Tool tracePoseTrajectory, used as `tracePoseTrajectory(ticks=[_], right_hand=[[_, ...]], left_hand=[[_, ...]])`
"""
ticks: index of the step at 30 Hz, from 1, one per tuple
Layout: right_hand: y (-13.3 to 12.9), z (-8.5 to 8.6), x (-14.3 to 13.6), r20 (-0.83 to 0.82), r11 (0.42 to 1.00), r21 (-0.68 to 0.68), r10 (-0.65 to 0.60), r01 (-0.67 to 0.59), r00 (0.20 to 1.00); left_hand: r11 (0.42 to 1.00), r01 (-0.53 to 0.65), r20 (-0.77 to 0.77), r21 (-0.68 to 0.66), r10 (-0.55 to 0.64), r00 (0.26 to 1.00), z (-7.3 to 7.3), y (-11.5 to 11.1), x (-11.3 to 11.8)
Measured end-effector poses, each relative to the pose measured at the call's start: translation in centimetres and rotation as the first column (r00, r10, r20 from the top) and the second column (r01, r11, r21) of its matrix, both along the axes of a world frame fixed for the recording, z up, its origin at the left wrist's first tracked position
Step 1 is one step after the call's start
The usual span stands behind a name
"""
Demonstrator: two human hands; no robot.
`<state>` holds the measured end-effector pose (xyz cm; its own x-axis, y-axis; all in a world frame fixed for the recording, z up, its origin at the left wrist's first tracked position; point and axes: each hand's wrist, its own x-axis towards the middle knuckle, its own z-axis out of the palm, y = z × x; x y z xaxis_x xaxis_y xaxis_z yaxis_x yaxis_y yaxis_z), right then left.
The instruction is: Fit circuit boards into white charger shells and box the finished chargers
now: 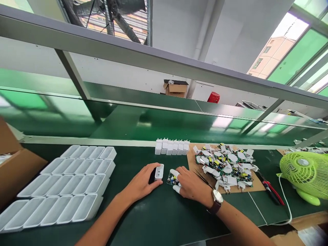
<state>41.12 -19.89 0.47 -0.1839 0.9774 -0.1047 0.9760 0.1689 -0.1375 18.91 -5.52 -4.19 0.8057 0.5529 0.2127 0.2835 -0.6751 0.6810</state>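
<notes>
My left hand [143,179] is curled around a small white charger housing [159,172], which stands on the green table with slots in its face towards me. Just to its right, my right hand [189,182] has white finger covers on some fingertips and grips a small green circuit board [171,179] low over the table. Dark tweezers [204,178] stick out beside that hand, over the cardboard; whether the hand holds them I cannot tell. On the cardboard sheet [191,160] is a pile of circuit boards with white parts [227,165].
Several rows of open white housings [88,186] cover the left of the table. White chargers with prongs [172,147] stand in a row at the back. Red-handled pliers [273,192] and a green fan [303,174] are on the right. A cardboard box [28,164] stands far left.
</notes>
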Motion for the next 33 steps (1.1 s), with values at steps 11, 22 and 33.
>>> tracePoseTrajectory(ticks=[11,22,33], right_hand=[[-0.3,-2.1,2.4,-0.284,0.990,0.137,0.025,0.014,0.959],[1.5,-1.0,1.6,-0.473,0.969,0.239,0.067,0.055,0.878],[0.8,-2.6,0.3,-0.496,0.851,0.489,0.090,0.192,0.863]], left_hand=[[0.999,-0.003,0.018,-0.039,0.003,1.000,-0.3,-0.3,0.1],[0.991,-0.088,0.046,-0.101,0.093,0.995,-1.0,0.0,0.5],[0.996,-0.040,0.196,0.074,0.025,0.980,-1.2,0.0,1.0]])
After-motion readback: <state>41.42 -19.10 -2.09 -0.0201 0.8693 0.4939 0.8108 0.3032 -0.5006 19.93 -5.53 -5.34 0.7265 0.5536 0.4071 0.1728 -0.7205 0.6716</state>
